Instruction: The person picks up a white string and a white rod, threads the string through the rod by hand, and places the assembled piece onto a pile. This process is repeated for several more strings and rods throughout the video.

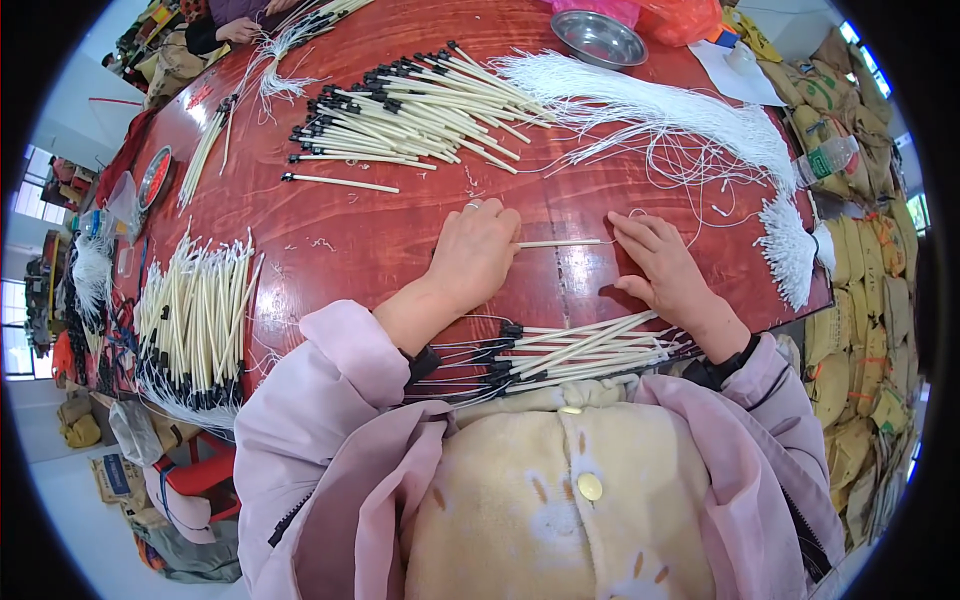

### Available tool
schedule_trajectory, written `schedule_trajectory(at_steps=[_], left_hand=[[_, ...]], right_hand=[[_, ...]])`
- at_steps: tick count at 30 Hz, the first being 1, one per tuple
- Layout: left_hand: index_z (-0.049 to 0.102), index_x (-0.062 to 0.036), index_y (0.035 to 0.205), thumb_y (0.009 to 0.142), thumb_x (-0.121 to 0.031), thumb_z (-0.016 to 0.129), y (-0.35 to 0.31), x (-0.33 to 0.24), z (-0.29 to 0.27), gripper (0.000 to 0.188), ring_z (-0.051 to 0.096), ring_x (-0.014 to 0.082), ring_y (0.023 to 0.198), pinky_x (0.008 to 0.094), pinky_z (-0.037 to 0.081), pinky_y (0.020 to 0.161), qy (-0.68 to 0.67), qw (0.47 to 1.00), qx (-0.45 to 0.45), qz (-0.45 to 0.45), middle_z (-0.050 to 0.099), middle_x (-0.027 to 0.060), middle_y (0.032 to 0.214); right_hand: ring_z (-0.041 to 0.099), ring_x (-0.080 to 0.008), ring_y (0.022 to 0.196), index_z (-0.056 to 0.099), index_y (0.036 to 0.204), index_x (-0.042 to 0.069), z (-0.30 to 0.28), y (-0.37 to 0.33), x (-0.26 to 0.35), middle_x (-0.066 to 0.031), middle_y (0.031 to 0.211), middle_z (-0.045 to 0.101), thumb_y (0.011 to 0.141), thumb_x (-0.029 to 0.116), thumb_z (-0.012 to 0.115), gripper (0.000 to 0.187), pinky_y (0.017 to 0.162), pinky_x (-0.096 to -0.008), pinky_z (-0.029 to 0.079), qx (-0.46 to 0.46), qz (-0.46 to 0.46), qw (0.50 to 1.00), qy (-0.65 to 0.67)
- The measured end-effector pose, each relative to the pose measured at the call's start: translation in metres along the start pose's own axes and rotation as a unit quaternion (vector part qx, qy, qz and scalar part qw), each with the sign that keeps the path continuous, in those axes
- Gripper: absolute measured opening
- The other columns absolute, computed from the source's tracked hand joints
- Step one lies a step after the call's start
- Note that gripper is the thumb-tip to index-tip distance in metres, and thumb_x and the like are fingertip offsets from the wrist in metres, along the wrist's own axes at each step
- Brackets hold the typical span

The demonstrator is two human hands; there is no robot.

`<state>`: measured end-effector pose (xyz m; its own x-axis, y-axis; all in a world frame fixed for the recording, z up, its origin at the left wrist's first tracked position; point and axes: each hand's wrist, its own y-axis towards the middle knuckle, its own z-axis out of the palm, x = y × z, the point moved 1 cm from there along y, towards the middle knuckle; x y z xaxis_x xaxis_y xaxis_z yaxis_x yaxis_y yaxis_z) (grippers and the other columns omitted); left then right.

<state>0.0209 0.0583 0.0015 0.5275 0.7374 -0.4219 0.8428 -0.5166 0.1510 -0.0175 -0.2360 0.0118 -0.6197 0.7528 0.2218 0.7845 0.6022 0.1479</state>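
Nearest the body, a bundle of cream sticks with black caps (575, 350) is lying on the red-brown wooden table (380, 235). Beyond the bundle, the left hand (475, 250) is pinching one end of a single thin cream stick (560, 243); the right hand's (660, 262) fingers are closing on its other end. Farther beyond, a white cord tassel bunch (650, 105) is spreading.

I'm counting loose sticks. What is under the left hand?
The left hand lies over one end of a single cream stick on the red table; the other end reaches the right hand. The covered end and fingertips are hidden.
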Motion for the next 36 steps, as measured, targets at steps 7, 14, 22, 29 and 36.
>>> schedule_trajectory(at_steps=[7,14,22,29,36], left_hand=[[0.062,-0.0077,0.088,0.082,-0.011,0.074,0.006,-0.004,0.012,0.014,0.061,0.0342,0.09,0.0469,0.047,0.077,-0.015,0.999,-0.031,0.018,0.062,0.0112,0.091],[0.064,-0.0062,0.089,0.084,-0.012,0.073,-0.006,-0.014,-0.001,0.013,0.062,0.0344,0.092,0.0465,0.048,0.08,-0.06,0.996,-0.068,0.006,0.063,0.0129,0.089],[0.066,-0.0035,0.104,0.09,-0.012,0.067,-0.046,0.065,-0.064,0.017,0.064,0.0346,0.099,0.0455,0.052,0.084,-0.1,0.981,-0.101,-0.132,0.066,0.0146,0.099],[0.066,-0.0035,0.101,0.086,-0.009,0.071,-0.066,0.038,-0.05,0.017,0.065,0.0353,0.089,0.0431,0.054,0.077,-0.058,0.994,-0.095,0.005,0.065,0.0129,0.095],[0.065,-0.0045,0.097,0.085,-0.007,0.071,-0.065,0.048,-0.037,0.013,0.065,0.0352,0.083,0.0432,0.053,0.073,0.006,0.994,-0.065,0.092,0.063,0.0122,0.092]], right_hand=[[0.043,-0.0383,0.136,0.049,0.144,-0.004,0.005,0.005,0.014,-0.015,0.155,0.044,0.093,0.044,0.062,0.072,0.115,-0.0478,0.034,0.008,-0.017,0.998,0.058],[0.04,-0.0402,0.139,0.045,0.148,-0.004,0.011,0.003,0.021,-0.02,0.158,0.04,0.1,0.051,0.051,0.074,0.117,-0.0476,0.032,-0.036,0.0,0.996,0.08],[0.043,-0.0384,0.137,0.048,0.149,0.001,0.007,0.001,0.001,-0.0171,0.158,0.042,0.097,0.035,0.062,0.063,0.115,-0.0469,0.034,-0.038,0.045,0.998,0.029],[0.046,-0.0375,0.133,0.051,0.147,0.003,0.004,0.015,0.014,-0.0153,0.155,0.045,0.092,0.025,0.07,0.062,0.113,-0.0458,0.037,-0.039,0.039,0.997,0.047],[0.055,-0.0328,0.116,0.064,0.129,0.005,0.009,0.038,0.028,-0.0123,0.138,0.059,0.085,0.018,0.074,0.047,0.102,-0.0436,0.043,-0.063,-0.029,0.997,0.013]])
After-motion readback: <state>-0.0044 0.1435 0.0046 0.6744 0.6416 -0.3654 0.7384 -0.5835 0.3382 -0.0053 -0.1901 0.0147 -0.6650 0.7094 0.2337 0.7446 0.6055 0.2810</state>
